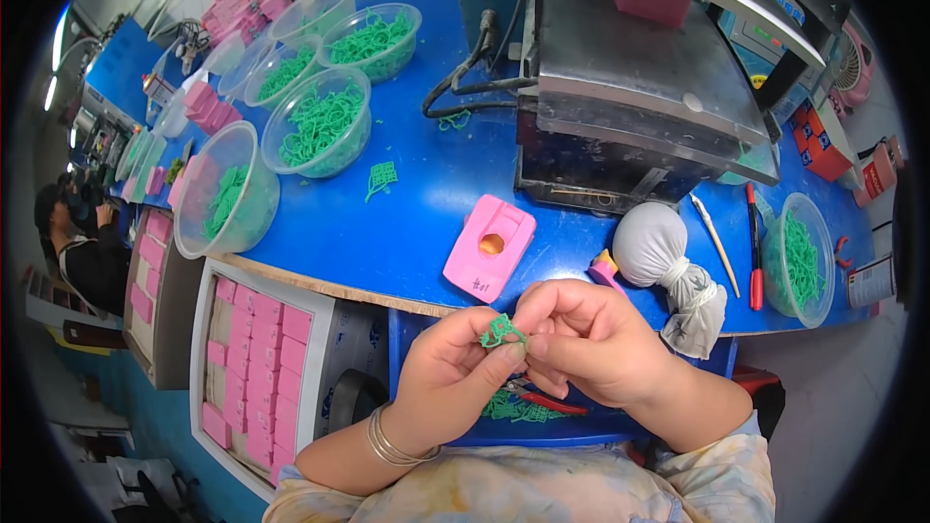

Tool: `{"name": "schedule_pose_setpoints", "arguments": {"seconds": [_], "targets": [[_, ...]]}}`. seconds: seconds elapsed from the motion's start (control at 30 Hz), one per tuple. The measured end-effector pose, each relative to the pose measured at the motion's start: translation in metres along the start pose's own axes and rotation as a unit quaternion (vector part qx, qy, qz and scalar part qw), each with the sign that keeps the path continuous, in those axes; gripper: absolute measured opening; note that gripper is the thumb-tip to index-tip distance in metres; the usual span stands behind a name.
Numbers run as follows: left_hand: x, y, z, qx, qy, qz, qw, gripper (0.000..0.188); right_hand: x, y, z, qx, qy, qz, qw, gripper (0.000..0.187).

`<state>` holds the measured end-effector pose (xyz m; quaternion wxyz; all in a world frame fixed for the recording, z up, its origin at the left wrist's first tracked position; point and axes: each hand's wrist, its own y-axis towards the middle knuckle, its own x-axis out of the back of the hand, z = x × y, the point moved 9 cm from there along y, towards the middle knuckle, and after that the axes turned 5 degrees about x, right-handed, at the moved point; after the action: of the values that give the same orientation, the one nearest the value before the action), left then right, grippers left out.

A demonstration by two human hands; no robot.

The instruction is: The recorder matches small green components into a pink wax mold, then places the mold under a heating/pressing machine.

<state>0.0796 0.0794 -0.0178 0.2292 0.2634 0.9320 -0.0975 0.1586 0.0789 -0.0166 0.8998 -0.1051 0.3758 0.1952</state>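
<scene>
Near the table's front edge, my left hand [448,376] pinches a small green lattice piece [499,329] between thumb and fingers. My right hand [599,341] has its thumb and fingertips closed at the right end of the same piece. Fingers partly cover it. Below my hands, red-handled pliers [554,405] lie on a heap of green lattice pieces [509,410] in a blue drawer [465,434]. Just beyond my hands, a pink mould block [496,223] with a hole in it rests on the blue table [417,261].
Clear tubs of green pieces [320,126] stand at the left, another tub [799,257] at the right. A metal press [620,107] fills the back right. Beside my right hand lie a tied cloth bag [651,244], a brush [715,242] and a red marker [756,271]. Left below, a tray [203,349] holds pink blocks.
</scene>
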Motion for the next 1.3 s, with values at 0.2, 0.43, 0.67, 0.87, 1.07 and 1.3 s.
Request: {"name": "schedule_pose_setpoints", "arguments": {"seconds": [0.2,0.43,0.67,0.87,1.07,1.3], "targets": [[-0.001,0.000,0.001,0.001,-0.006,-0.003,1.000,0.015,0.002,-0.001,0.000,-0.002,-0.013,-0.010,1.000,0.015],[-0.002,0.000,0.000,-0.001,0.000,-0.011,1.000,0.014,0.002,-0.002,0.001,-0.002,-0.051,-0.020,0.999,0.015],[-0.001,-0.001,0.000,-0.012,0.017,-0.007,1.000,0.015,0.004,-0.003,0.001,-0.020,-0.047,-0.018,0.999,0.013],[0.000,-0.002,0.004,0.003,0.020,-0.003,1.000,0.023,-0.003,-0.004,0.023,0.081,-0.207,-0.047,0.974,0.015],[-0.003,-0.003,0.000,-0.026,0.021,0.025,0.999,0.022,0.007,-0.004,0.014,0.027,-0.107,-0.046,0.993,0.010],[0.006,0.002,-0.006,-0.017,0.026,-0.073,0.997,0.005,-0.029,-0.018,0.071,0.302,-0.581,-0.003,0.756,0.022]]}}
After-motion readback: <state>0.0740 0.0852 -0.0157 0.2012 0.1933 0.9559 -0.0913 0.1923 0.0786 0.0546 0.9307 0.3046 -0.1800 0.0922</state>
